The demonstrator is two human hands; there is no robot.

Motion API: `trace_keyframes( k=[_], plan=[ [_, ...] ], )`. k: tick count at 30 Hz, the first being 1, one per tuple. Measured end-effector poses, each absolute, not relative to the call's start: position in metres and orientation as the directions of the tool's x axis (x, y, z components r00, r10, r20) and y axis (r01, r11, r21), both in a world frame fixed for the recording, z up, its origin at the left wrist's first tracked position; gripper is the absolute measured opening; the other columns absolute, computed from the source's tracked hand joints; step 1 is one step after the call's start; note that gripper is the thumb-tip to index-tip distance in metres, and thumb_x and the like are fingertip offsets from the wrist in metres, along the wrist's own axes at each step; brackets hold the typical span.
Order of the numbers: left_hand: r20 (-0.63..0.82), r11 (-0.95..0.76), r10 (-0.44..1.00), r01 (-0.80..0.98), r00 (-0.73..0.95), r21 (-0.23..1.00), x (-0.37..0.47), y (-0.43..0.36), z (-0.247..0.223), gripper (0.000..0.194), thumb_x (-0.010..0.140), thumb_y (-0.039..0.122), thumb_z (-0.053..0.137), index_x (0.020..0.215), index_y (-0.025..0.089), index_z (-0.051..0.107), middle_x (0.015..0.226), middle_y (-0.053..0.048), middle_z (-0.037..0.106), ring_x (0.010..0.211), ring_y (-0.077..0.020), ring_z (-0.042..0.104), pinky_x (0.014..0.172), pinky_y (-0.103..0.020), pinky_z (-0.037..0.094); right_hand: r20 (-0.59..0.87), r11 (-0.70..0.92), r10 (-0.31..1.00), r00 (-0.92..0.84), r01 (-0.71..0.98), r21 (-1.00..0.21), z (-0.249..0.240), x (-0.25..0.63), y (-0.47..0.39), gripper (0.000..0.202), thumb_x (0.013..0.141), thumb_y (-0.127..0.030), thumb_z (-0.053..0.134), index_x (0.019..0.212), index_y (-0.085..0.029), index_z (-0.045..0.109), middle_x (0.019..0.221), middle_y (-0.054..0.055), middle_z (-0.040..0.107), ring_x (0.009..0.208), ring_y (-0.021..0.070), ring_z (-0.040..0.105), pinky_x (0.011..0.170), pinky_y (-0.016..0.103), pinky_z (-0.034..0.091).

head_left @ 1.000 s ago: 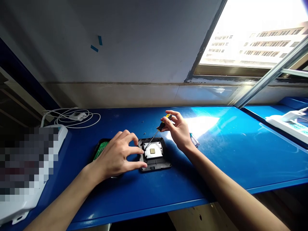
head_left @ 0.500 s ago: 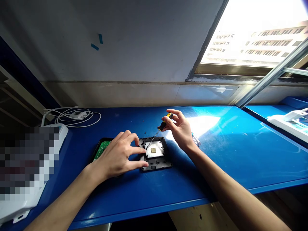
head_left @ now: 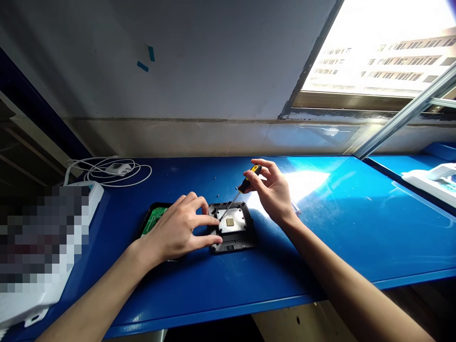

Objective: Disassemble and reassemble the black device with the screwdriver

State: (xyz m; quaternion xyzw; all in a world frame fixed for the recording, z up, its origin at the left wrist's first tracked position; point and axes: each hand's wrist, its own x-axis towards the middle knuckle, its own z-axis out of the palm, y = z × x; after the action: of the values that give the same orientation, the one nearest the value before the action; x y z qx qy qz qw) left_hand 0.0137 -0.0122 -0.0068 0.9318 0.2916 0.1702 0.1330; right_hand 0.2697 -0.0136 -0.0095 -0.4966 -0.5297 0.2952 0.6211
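My right hand (head_left: 274, 197) grips a screwdriver (head_left: 245, 184) with a black and yellow handle between thumb and fingers. Its thin shaft slants down left, and the tip meets the left corner of a silver metal plate (head_left: 239, 218). That plate, with a small gold-coloured square (head_left: 230, 222) on it, sits inside an open black plastic case half (head_left: 237, 243). My left hand (head_left: 181, 228) spreads its fingers over the case's left side; index fingertip and thumb touch it, the index beside the screwdriver tip. Partly hidden under this hand lies another black case half with a green circuit board (head_left: 154, 219).
Small screws (head_left: 218, 195) lie behind the case on the blue table (head_left: 171, 304). A coiled white cable with an adapter (head_left: 118, 168) rests at the back left. A white device (head_left: 67, 266), partly pixelated, stands at left. Behind my right wrist is a small clear object (head_left: 295, 207).
My right hand has shifted slightly to the right, and the screwdriver leans a little more, its tip at the same corner. My left hand keeps its place on the case. The whole view has shifted slightly.
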Motion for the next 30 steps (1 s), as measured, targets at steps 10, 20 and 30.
trace_keyframes(
  k=[10,20,30],
  plan=[
    [0.213,-0.773,0.602,0.495,0.769,0.397,0.014,-0.01,-0.007,0.024,0.091,0.049,0.078,0.108,0.032,0.082,0.104,-0.003,0.064,0.098,-0.0243,0.056,0.086,-0.04,0.048,0.394,0.36,0.881,0.261,0.171,-0.917,-0.006,0.269,-0.018,0.041,0.086,-0.048,0.078,0.117,-0.026,0.061,0.089,-0.001,0.069,0.065,0.018,0.075,0.058,0.032,0.067],
    [0.175,-0.741,0.622,0.501,0.763,0.446,0.014,-0.009,-0.005,0.026,0.09,0.05,0.078,0.108,0.032,0.081,0.105,-0.004,0.064,0.101,-0.0255,0.055,0.088,-0.043,0.05,0.45,0.416,0.861,0.238,0.181,-0.891,0.0,0.264,-0.025,0.034,0.09,-0.041,0.075,0.118,-0.028,0.061,0.098,0.001,0.072,0.066,0.0182,0.077,0.063,0.036,0.069],
    [0.203,-0.731,0.63,0.485,0.749,0.48,0.014,-0.009,-0.008,0.025,0.09,0.053,0.078,0.105,0.034,0.082,0.104,-0.003,0.065,0.1,-0.0244,0.054,0.082,-0.038,0.051,0.576,0.548,0.816,0.048,0.253,-0.798,0.008,0.256,-0.044,0.039,0.1,-0.036,0.063,0.138,-0.033,0.055,0.129,0.006,0.07,0.091,0.025,0.08,0.082,0.047,0.071]
  ],
)
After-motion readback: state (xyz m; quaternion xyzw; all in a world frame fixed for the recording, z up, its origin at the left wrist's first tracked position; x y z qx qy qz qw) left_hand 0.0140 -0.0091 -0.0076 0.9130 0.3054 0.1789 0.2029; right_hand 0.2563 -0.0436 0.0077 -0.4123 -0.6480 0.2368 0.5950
